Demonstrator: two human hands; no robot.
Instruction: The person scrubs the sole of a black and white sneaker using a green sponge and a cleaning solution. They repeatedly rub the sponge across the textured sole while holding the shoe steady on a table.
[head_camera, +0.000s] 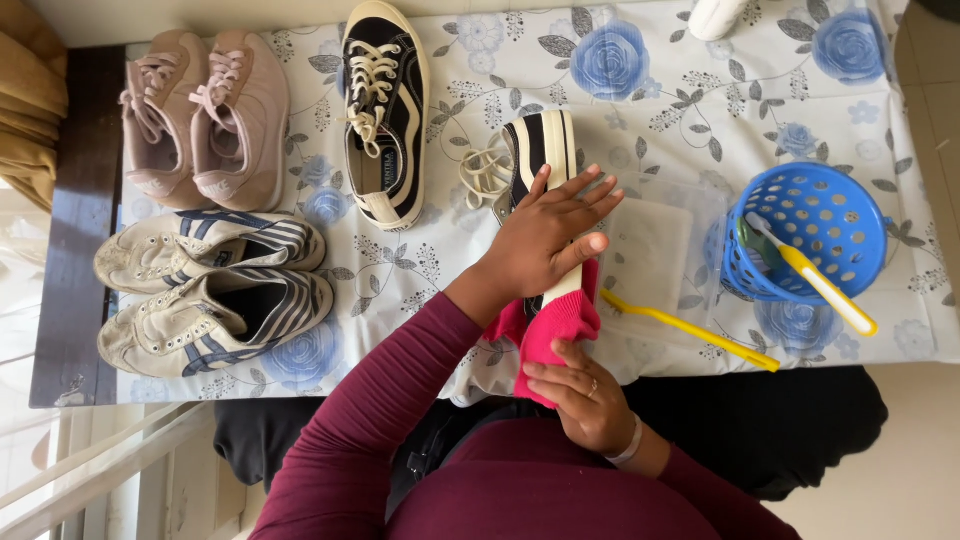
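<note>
My left hand (545, 238) lies flat over a black sneaker with white sole (540, 145), gripping it on edge above the table. My right hand (585, 395) holds a bright pink cloth (555, 325) pressed against the heel end of that sneaker. The sneaker's loose cream laces (485, 172) spill to its left. Its matching black sneaker (385, 110) lies laced on the flowered tablecloth (650, 90) further left.
A pink pair of sneakers (205, 115) and a white striped pair (215, 290) sit at the left. A clear plastic tub (650, 250), a yellow brush (690, 330) and a blue perforated basket (805, 235) holding a toothbrush (820, 285) stand right. A white object (715, 15) is at the far edge.
</note>
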